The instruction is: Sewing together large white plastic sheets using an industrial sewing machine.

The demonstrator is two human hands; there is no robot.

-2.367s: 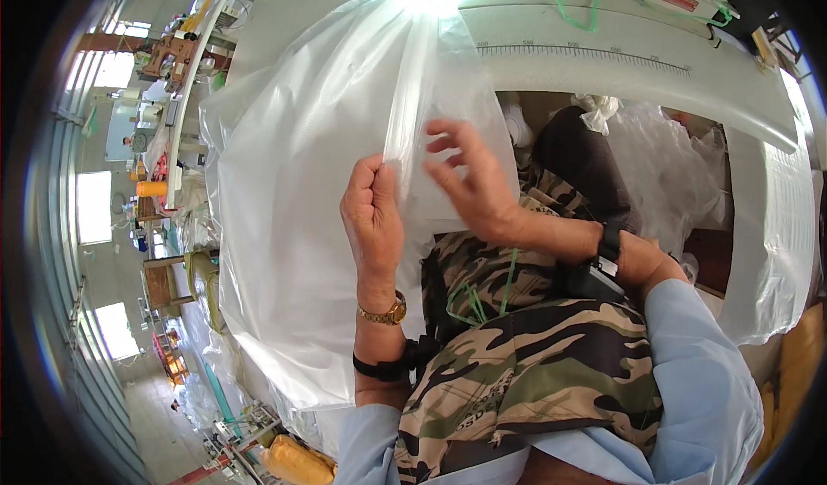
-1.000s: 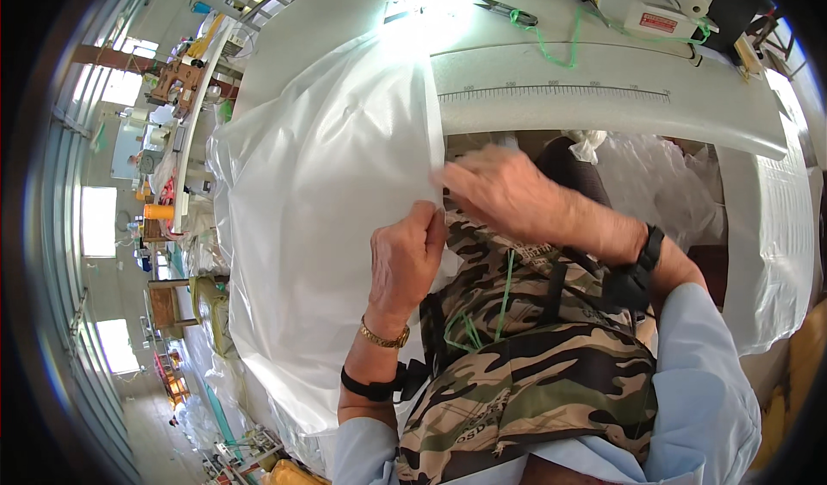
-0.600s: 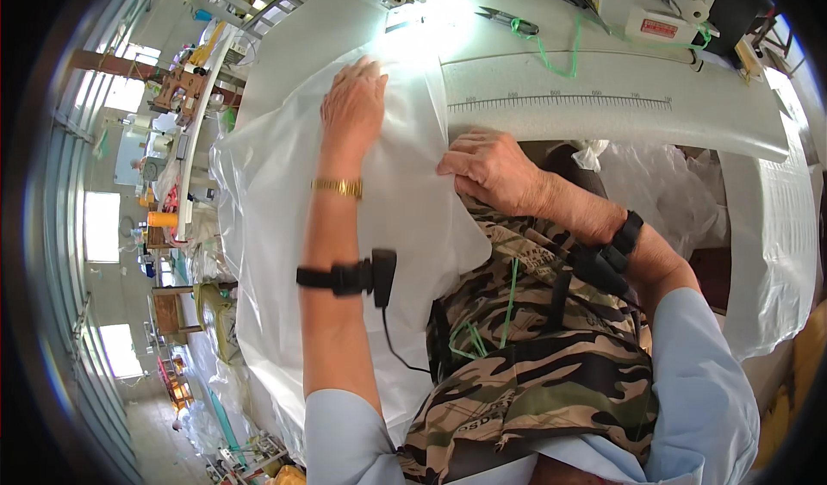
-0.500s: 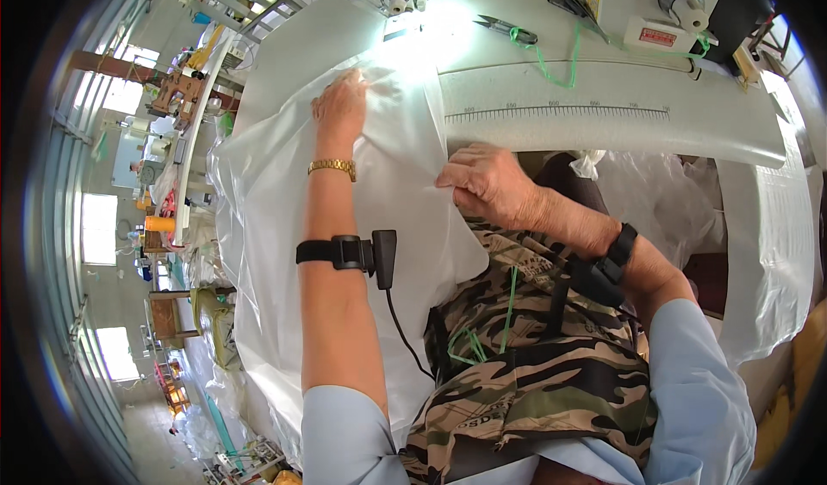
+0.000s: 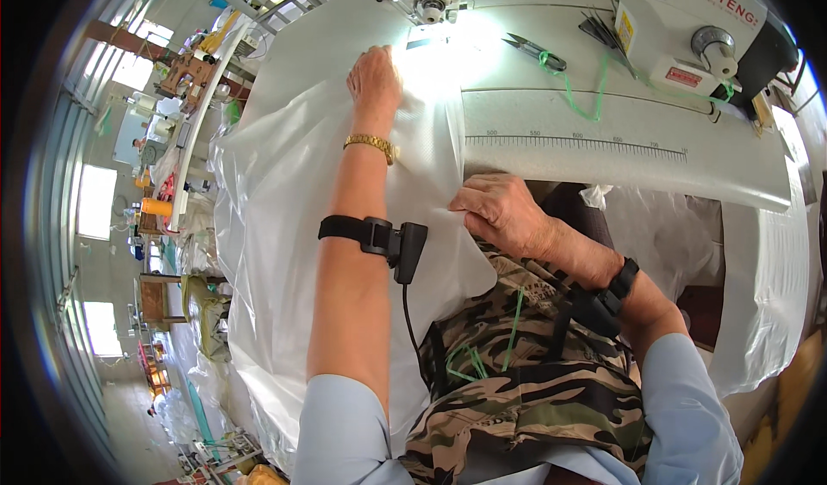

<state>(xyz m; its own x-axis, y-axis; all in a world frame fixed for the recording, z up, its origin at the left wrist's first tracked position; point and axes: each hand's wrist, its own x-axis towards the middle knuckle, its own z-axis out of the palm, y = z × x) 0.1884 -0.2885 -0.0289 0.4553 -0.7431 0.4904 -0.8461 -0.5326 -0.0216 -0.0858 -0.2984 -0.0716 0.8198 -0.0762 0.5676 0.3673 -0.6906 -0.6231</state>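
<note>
A large sheet of thin, white, shiny plastic-like material (image 5: 284,218) spreads over the sewing machine's bed and hangs down toward me. My left hand (image 5: 375,76) presses on it just left of the bright light, fingers bent and bunched on the material; their tips are partly hidden. My right hand (image 5: 501,212) pinches the sheet's right edge between thumb and forefinger, below the printed ruler (image 5: 594,146). The sewing machine's needle area (image 5: 431,7) is beyond my left hand, washed out by glare. A camouflage apron (image 5: 534,399) with loose green threads covers my lap.
Thread snips (image 5: 536,52) with green thread lie on the machine bed, near several dark slim tools (image 5: 607,35). A dial (image 5: 714,50) protrudes from the machine at the right. Clear plastic (image 5: 659,235) hangs beyond the bed's near edge. A cluttered worktable (image 5: 185,170) stands at left.
The view has shifted, so the machine appears farther right and lower. My left hand has moved a little closer to the needle, its fingers more bunched. My right hand keeps its pinch.
</note>
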